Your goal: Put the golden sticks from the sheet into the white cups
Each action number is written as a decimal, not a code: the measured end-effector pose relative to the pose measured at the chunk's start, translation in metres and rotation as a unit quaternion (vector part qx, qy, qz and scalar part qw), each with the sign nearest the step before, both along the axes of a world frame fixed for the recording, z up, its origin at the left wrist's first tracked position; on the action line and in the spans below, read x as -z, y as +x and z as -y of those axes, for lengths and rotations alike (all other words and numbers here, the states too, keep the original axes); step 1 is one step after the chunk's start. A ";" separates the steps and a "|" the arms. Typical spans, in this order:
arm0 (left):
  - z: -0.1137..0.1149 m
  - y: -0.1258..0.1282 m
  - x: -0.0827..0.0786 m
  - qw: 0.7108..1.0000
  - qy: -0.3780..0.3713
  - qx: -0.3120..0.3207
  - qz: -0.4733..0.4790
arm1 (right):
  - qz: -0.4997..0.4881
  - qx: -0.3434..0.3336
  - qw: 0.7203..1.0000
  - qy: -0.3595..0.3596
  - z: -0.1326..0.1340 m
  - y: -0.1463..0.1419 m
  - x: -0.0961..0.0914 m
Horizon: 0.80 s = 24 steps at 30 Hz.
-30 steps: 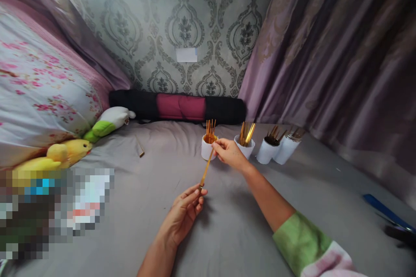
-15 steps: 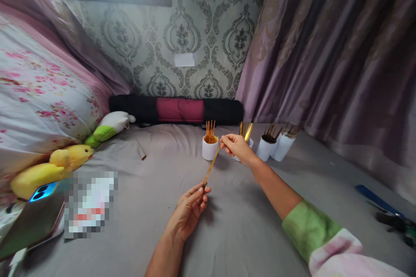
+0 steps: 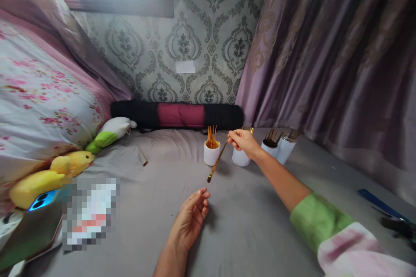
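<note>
My right hand (image 3: 242, 142) pinches a slim paintbrush (image 3: 217, 164) by its handle end. The brush slants down to the left, bristles lowest, in front of a white cup (image 3: 212, 156) of thin orange-brown sticks. Below the bristles is my left hand (image 3: 193, 214), palm up with loosely curled fingers and nothing in it. A small gap parts it from the brush. Partly behind my right hand stands another white cup (image 3: 240, 159). A second small brush (image 3: 143, 158) lies alone on the grey sheet (image 3: 156, 194).
Two more white containers, one with a dark rim (image 3: 269, 150) and one taller (image 3: 286, 147), hold dark-handled items at right. A black-and-maroon roll (image 3: 180, 114) lies along the wall. Plush toys (image 3: 78, 162) and a phone (image 3: 32, 225) are at left. A blue strip (image 3: 381, 203) lies far right.
My left hand has let go of the brush's lower end and dropped slightly. My right hand has carried the brush a little to the right. The view has tilted up slightly.
</note>
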<state>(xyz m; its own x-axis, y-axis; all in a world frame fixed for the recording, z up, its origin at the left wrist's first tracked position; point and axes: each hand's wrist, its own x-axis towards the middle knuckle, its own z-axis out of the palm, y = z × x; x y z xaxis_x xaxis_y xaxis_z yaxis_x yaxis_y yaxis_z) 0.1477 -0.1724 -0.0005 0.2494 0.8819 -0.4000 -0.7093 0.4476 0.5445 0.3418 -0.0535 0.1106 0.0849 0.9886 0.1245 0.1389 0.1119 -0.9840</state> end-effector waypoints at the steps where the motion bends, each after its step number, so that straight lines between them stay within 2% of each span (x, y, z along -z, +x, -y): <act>1: 0.000 0.000 0.000 1.000 -0.003 -0.003 0.005 | 0.006 0.007 1.000 0.004 -0.003 0.003 -0.006; 7: -0.002 0.000 0.002 1.000 -0.010 0.000 0.028 | 0.032 0.056 0.996 0.067 -0.020 0.015 -0.044; 11: -0.003 0.000 0.003 0.999 -0.010 -0.001 0.032 | 0.050 0.084 0.991 0.097 -0.037 0.018 -0.059; 16: -0.003 -0.002 0.003 0.999 -0.012 -0.001 0.036 | 0.118 0.119 0.976 0.143 -0.062 0.020 -0.059; 24: -0.003 -0.002 0.003 0.999 -0.019 -0.002 0.042 | 0.227 0.118 0.952 0.167 -0.085 0.018 -0.042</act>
<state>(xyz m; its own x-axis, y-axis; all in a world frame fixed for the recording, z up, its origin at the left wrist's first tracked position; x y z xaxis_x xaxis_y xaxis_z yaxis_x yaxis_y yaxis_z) 0.1456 -0.1697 -0.0033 0.2792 0.8677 -0.4113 -0.7537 0.4634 0.4660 0.3599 0.0318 0.1526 0.1625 0.8471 0.5059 0.6021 0.3211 -0.7311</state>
